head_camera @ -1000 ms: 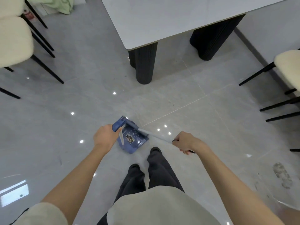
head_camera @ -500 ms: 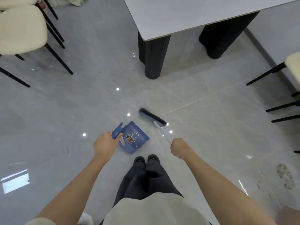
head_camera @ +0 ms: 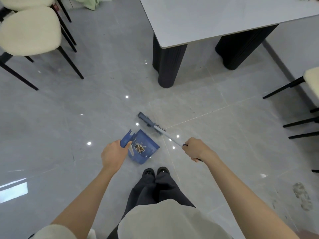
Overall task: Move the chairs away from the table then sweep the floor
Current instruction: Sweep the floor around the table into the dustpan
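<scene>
- Left hand [head_camera: 113, 155]: your fingers are closed around the handle of the blue dustpan [head_camera: 144, 146], which sits low over the floor [head_camera: 69, 118] just ahead of your shoes [head_camera: 156, 171]. Pale specks and a darker clump lie inside the pan.
- Right hand [head_camera: 196, 149]: your fingers are wrapped tight on the white shaft of the broom [head_camera: 151, 124]; the shaft runs forward and leftward from your fist.
- Broom head: dark bristles, down at floor level just beyond the dustpan's far edge, near it; whether they touch cannot be told.
- Counter [head_camera: 215, 16]: pale top on dark fluted legs, upper right, well apart from the broom.
- Chairs, left group [head_camera: 29, 31]: cream seats, thin black legs, upper left, standing clear of the counter.
- Chair, right [head_camera: 311, 83]: cream seat partly cut by the frame edge, black legs, away from the counter.
- Floor: glossy grey tile; small dark specks between broom and counter legs; a smudged mark at lower right [head_camera: 302, 195].
- Green cloth [head_camera: 86, 2]: heaped at the top edge.
</scene>
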Tool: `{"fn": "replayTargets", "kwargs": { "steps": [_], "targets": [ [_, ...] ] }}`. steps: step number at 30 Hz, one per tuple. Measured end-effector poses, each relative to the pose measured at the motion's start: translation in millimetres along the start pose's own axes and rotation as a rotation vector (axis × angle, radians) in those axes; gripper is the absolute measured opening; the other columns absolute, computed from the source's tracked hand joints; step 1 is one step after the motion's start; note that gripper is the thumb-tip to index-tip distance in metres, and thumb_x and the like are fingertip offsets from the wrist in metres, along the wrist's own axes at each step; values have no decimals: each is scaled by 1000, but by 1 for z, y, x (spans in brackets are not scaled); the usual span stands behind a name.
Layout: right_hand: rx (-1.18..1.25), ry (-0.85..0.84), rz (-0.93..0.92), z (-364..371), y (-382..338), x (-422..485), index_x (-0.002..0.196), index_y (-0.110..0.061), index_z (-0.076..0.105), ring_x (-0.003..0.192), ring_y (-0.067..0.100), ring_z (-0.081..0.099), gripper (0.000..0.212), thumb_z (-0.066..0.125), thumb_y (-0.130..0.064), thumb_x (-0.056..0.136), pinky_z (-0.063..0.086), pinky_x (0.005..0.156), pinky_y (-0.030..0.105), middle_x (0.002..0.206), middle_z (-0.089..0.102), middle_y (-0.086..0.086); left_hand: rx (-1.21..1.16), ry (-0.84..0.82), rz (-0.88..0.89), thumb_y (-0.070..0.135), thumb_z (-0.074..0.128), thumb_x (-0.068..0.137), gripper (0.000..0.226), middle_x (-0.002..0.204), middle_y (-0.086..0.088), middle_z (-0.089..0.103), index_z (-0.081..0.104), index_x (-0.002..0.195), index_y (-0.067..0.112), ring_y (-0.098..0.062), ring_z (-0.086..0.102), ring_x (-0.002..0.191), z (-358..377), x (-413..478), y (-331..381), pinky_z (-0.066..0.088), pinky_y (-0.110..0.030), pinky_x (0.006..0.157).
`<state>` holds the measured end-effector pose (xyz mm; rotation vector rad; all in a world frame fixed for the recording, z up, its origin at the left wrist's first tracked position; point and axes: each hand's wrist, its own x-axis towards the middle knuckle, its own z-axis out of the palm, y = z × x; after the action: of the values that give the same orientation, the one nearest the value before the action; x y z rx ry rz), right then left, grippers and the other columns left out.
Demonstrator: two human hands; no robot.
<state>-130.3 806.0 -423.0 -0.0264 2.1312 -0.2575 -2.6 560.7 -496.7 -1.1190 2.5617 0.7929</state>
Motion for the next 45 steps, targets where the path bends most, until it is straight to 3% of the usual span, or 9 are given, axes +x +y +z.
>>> {"fn": "replayTargets", "kwargs": {
  "steps": [3, 8, 14, 22, 25, 29, 35, 41, 45],
  "targets": [
    [21, 90, 3, 1, -7, 18, 95, -2, 55, 51, 22, 49, 23, 40, -18, 99, 34, 36, 19, 68, 51, 8, -27, 10, -13, 51, 53, 89, 46, 64, -9, 65, 57, 64, 12, -29, 63, 64, -3, 5, -1, 52, -33, 58],
    [44, 181, 47, -16, -13, 53, 115, 1, 57, 84, 31, 62, 29, 42, -17, 97, 51, 75, 33, 110, 64, 19, -60, 40, -26, 50, 55, 89, 47, 61, -9, 63, 52, 58, 14, -28, 62, 60, -12, 23, 15, 49, -32, 55],
    [96, 216, 128, -68, -17, 117, 117, 3, 55, 100, 34, 66, 28, 43, -7, 93, 50, 73, 32, 113, 65, 20, -36, 55, -29, 54, 53, 88, 49, 63, -9, 65, 59, 64, 12, -28, 63, 62, -13, 67, 59, 52, -33, 57],
    [112, 197, 189, -164, -2, 206, 111, 7, 55, 53, 23, 54, 24, 42, -3, 94, 39, 42, 27, 66, 55, 11, 66, 69, -97, 54, 54, 87, 48, 61, -5, 61, 55, 60, 15, -25, 59, 59, -4, 125, 119, 41, -26, 54],
    [77, 145, 207, -194, -1, 228, 86, 5, 54, 44, 18, 46, 14, 45, -3, 93, 41, 45, 27, 48, 52, 9, 88, 61, -99, 53, 53, 88, 44, 59, -2, 58, 52, 61, 19, -22, 56, 58, -3, 141, 140, 37, -24, 51],
    [-22, 117, 204, -210, -2, 240, 57, -1, 49, 43, 16, 45, 34, 45, -4, 91, 40, 45, 23, 15, 35, -1, 95, 79, -101, 53, 53, 88, 44, 59, -4, 59, 49, 60, 20, -24, 58, 58, -5, 148, 146, 40, -25, 52],
    [-194, 1, 111, -182, -18, 210, 47, -4, 47, 32, 13, 47, 40, 43, 1, 87, 41, 40, 20, 16, 37, -1, 73, 110, -147, 54, 56, 86, 47, 55, -4, 59, 49, 56, 19, -25, 61, 56, -12, 132, 126, 43, -26, 50],
    [-151, -45, -11, -109, -50, 169, 52, -4, 46, 29, 14, 50, 34, 42, 1, 86, 42, 40, 21, 17, 38, -1, 7, 119, -188, 55, 56, 86, 49, 57, -5, 61, 50, 56, 17, -24, 62, 57, -23, 101, 75, 50, -30, 53],
    [-145, -78, -111, -56, -81, 140, 62, -6, 41, 49, 20, 55, 28, 42, 0, 90, 37, 34, 19, 57, 54, 8, -45, 132, -242, 54, 54, 87, 49, 64, -8, 65, 59, 65, 12, -27, 63, 62, -37, 81, 28, 51, -31, 57]
  ]
}}
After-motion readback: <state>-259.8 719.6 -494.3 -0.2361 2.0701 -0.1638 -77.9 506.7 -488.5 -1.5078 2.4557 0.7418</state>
